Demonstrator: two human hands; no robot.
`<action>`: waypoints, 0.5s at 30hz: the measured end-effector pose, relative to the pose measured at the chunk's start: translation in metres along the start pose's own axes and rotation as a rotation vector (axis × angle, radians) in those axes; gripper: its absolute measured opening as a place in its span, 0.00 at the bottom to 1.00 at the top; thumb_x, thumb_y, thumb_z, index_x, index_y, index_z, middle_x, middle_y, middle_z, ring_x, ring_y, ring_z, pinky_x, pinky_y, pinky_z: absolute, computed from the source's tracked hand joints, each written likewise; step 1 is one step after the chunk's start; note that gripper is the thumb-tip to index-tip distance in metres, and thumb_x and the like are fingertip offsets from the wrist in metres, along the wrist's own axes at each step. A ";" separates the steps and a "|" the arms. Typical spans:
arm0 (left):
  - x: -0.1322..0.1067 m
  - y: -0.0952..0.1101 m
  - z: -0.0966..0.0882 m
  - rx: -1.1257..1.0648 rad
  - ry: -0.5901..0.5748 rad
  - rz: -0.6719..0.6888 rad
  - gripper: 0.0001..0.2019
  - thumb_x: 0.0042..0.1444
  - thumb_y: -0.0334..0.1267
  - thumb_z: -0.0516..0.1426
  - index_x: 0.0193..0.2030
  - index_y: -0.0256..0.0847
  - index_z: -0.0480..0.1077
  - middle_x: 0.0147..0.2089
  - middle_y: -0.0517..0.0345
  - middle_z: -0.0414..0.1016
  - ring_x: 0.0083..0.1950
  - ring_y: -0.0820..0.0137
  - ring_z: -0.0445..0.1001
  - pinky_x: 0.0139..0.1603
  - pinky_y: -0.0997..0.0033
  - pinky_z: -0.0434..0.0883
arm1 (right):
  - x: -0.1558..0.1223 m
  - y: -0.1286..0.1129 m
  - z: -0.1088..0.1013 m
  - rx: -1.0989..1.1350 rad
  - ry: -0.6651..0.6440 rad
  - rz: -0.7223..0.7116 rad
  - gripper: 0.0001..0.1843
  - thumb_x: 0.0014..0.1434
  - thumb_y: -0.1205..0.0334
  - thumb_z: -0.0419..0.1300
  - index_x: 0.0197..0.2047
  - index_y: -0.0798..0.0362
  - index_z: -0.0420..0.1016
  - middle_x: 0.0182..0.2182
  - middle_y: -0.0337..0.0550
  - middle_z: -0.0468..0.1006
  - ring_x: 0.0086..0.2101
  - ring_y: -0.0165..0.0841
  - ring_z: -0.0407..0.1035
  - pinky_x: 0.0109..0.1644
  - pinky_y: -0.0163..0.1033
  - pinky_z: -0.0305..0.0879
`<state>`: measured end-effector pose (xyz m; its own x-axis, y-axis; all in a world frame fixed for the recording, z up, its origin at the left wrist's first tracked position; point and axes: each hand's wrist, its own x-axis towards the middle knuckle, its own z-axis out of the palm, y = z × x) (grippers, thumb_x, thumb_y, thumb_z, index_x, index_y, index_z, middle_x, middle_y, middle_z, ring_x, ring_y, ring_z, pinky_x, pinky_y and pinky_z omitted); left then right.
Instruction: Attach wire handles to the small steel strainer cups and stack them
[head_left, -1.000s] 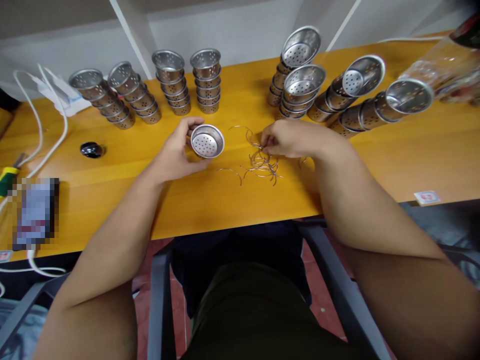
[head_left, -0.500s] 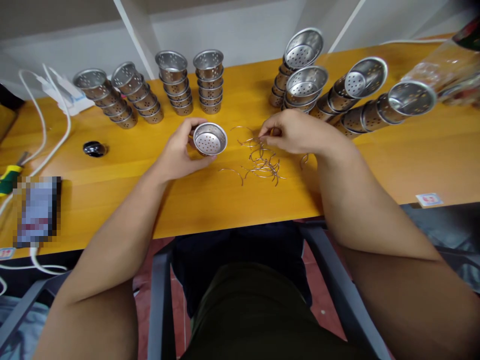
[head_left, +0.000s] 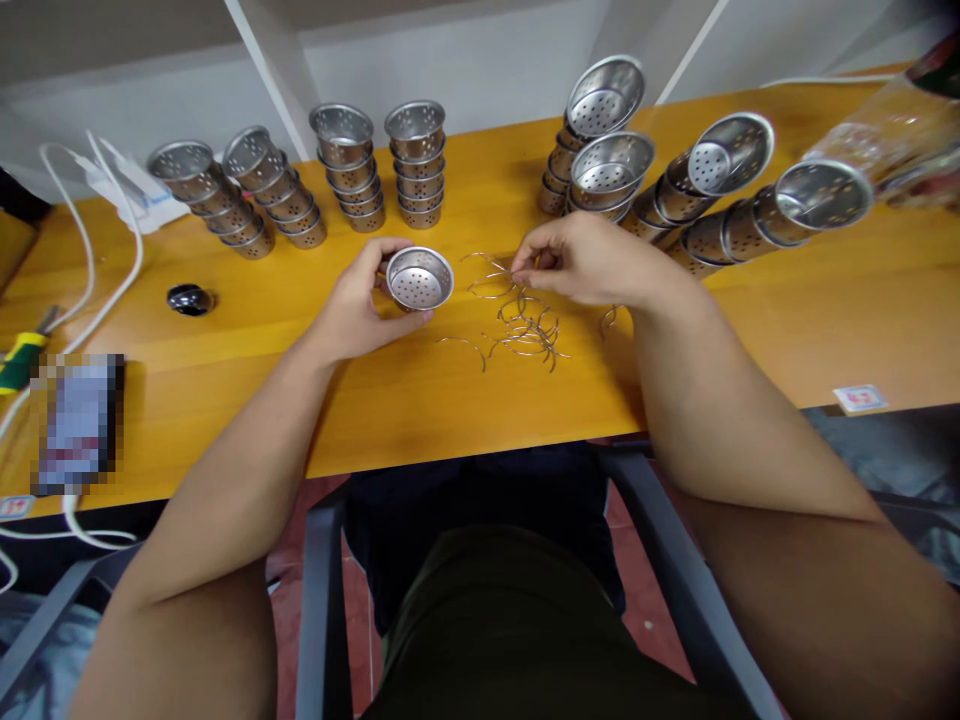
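"What is the left grip (head_left: 360, 308) doing?"

"It is clasping a round, silver-coloured metal cup (head_left: 420, 280), with fingers and thumb curving around the outer wall. The cup's mouth is facing up toward the wearer, and its floor is showing many small punched holes."

"And the right grip (head_left: 583, 262)?"

"Its fingertips are pinching a thin, curved, copper-toned metal wire (head_left: 491, 297), just right of the cup. Whether they are gripping one wire or more, I can't tell."

"Where are the others lying?"

"A loose tangle of thin, copper-toned metal arcs (head_left: 529, 335) is resting on the orange-yellow wooden tabletop (head_left: 465, 420), just to the near side of the right grip. One separate arc is lying between that tangle and the left grip."

"What about the other containers?"

"Beyond the left grip, four stacks of perforated, silver-coloured metal cups (head_left: 349, 153) are standing, each upper cup sitting inside the one below. Beyond and to the right of the right grip, more nested stacks of the same kind (head_left: 611, 165) are standing, their top cups opening upward. Well right of them, a clear, crinkled plastic package (head_left: 862, 140) is showing brownish contents, too blurred to name."
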<state>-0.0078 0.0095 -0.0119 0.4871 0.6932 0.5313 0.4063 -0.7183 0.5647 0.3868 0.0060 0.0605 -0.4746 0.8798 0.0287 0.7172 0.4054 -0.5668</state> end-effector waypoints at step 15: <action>0.002 0.009 -0.001 0.018 0.004 -0.029 0.49 0.62 0.67 0.84 0.80 0.52 0.71 0.71 0.47 0.85 0.69 0.48 0.89 0.73 0.45 0.90 | 0.002 0.004 0.004 -0.021 0.023 -0.002 0.07 0.75 0.54 0.75 0.48 0.44 0.96 0.42 0.48 0.96 0.39 0.48 0.86 0.50 0.55 0.81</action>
<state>-0.0041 0.0043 -0.0055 0.4718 0.7140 0.5173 0.4340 -0.6988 0.5686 0.3871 0.0087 0.0552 -0.4646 0.8842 0.0487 0.7268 0.4122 -0.5494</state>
